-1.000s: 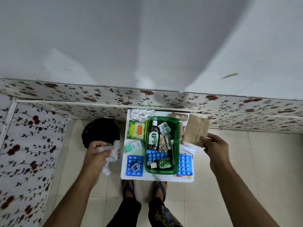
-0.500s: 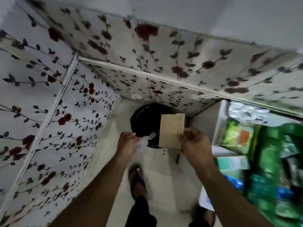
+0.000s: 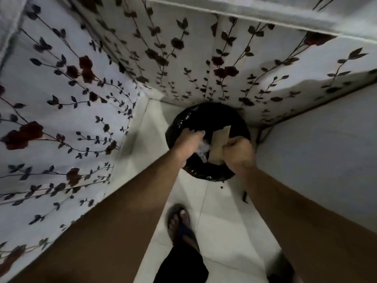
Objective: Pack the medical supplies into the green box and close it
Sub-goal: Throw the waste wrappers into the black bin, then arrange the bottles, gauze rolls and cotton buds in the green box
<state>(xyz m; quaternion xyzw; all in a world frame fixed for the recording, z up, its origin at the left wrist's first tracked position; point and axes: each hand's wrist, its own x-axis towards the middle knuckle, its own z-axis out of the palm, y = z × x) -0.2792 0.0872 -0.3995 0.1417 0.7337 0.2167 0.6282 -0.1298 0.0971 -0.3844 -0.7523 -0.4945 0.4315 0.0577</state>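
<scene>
Both my hands hang over a round black bin [image 3: 208,172] lined with a black bag, standing on the floor in the corner. My left hand [image 3: 188,142] has its fingers apart, and a crumpled clear plastic wrapper [image 3: 203,149] shows just beneath them; whether it is still gripped is unclear. My right hand [image 3: 237,153] is closed on the lower edge of a brown paper envelope [image 3: 219,142], which stands upright over the bin's mouth. The green box and the medical supplies are out of view.
Flower-patterned wall panels [image 3: 81,99] close in on the left and behind the bin. A plain white surface [image 3: 326,150] rises on the right. Below me is pale tiled floor [image 3: 220,217] with my sandalled foot [image 3: 180,223] on it.
My view has swung left and down, away from the table with the green box, onto the bin. Both hands carried the wrapper and the envelope lower, over the bin's mouth.
</scene>
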